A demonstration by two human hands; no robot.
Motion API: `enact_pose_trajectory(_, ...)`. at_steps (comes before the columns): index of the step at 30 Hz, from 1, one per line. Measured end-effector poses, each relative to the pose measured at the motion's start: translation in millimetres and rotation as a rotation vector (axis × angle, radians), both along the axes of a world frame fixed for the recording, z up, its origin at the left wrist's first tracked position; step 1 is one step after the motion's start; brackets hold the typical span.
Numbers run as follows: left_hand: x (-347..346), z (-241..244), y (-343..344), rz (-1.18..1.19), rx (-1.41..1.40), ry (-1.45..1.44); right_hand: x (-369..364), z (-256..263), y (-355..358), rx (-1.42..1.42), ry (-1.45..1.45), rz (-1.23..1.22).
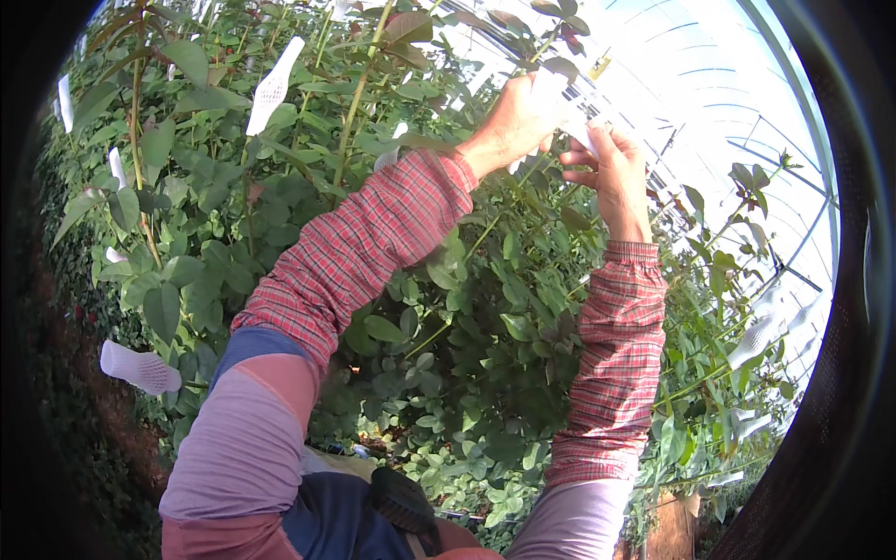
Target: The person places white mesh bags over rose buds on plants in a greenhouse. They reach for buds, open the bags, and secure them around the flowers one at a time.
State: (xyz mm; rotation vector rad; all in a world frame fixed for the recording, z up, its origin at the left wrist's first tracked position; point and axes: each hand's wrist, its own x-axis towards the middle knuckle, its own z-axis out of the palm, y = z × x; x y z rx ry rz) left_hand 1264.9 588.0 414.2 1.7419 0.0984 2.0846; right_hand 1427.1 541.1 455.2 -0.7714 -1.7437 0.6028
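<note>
Both hands are raised at the upper middle, among tall leafy stems that look like roses. My left hand [521, 120] is closed around white foam netting [549, 87], close beside a stem with dark reddish leaves [560, 68]. Just to the right, my right hand [610, 162] pinches the lower right end of white netting [579, 131] between thumb and fingers, its other fingers loosely curled. Glare hides where one white piece ends and another begins, and whether a bud is inside. Red plaid sleeve covers [378, 231] reach to both wrists.
White mesh sleeves cover the tips of several stems, one upper left [271, 87], one lower left [141, 367], another at right [756, 341]. Dense foliage [448, 364] stands before me. A bare-soil path [133, 434] runs at lower left. Greenhouse frame pipes [805, 105] arch at upper right.
</note>
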Motion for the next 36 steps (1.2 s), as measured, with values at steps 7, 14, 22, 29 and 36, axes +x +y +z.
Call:
enact_pose_trajectory(7, -7, 5, -12, 0.074, 0.075, -0.012, -7, 2, -12, 0.072, -0.158, 0.044)
enact_pose_trajectory(14, 5, 1, 2, 0.130, 0.126, -0.069, -19, -14, -2, 0.227, 0.001, -0.067)
enact_pose_trajectory(22, -10, 3, -15, -0.036, -0.002, 0.055, -18, -9, -14, 0.102, 0.148, 0.041)
enact_pose_trajectory(29, -15, 2, -21, -0.368, -0.085, 0.009, -14, 4, -27, 0.103, -0.037, -0.070)
enact_pose_trajectory(36, -19, 3, -27, -0.568, -0.231, 0.030, -10, 10, -29, -0.053, 0.052, 0.069)
